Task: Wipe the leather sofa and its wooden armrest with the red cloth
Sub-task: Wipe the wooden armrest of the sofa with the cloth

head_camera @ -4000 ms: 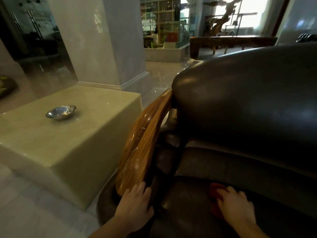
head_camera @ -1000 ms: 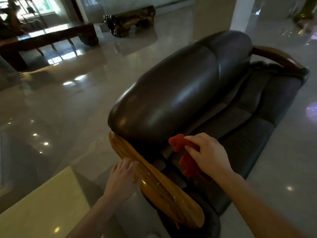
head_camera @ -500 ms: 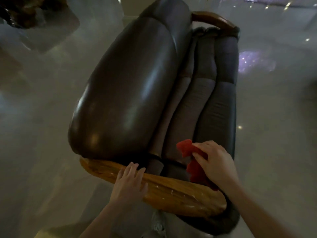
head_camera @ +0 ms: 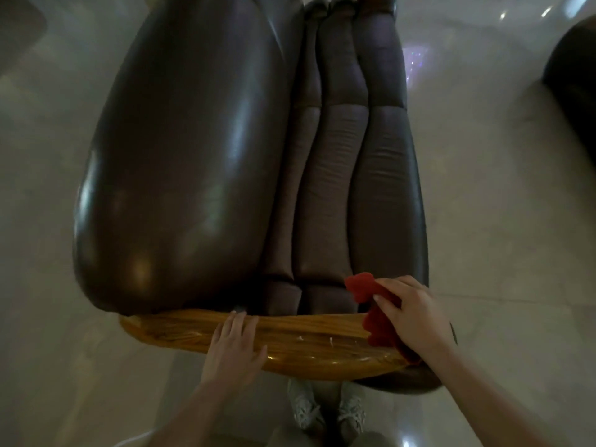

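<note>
head view: you are looking almost straight down over the end of the dark leather sofa (head_camera: pixel 180 162), which runs away from you toward the far edge of the picture. its fat, glossy backrest fills the left half, and the ridged seat cushions (head_camera: pixel 332 175) lie in long rolls to the right of it. the wooden armrest (head_camera: pixel 309 343) crosses the near end of the sofa from left to right, honey-coloured and shiny, with a few pale flecks on its top.

your left hand (head_camera: pixel 232 346) lies flat on the armrest, about midway along it; its fingers (head_camera: pixel 238 321) are stretched out side by side, pointing toward the cushions, and they hold nothing.

your right hand (head_camera: pixel 416 314) is at the right end of the armrest. its fingers (head_camera: pixel 387 301) are curled around the red cloth (head_camera: pixel 374 314), which is bunched in the grip. one corner of the cloth sticks out to the left over the seat cushion, and the lower part hangs against the armrest's top, touching the wood.

below the armrest, at the near edge, your two light-coloured shoes (head_camera: pixel 325 408) stand on the pale, polished floor (head_camera: pixel 500 221). a dark rounded shape (head_camera: pixel 574 79) sits at the far right edge, too cut off to identify.
</note>
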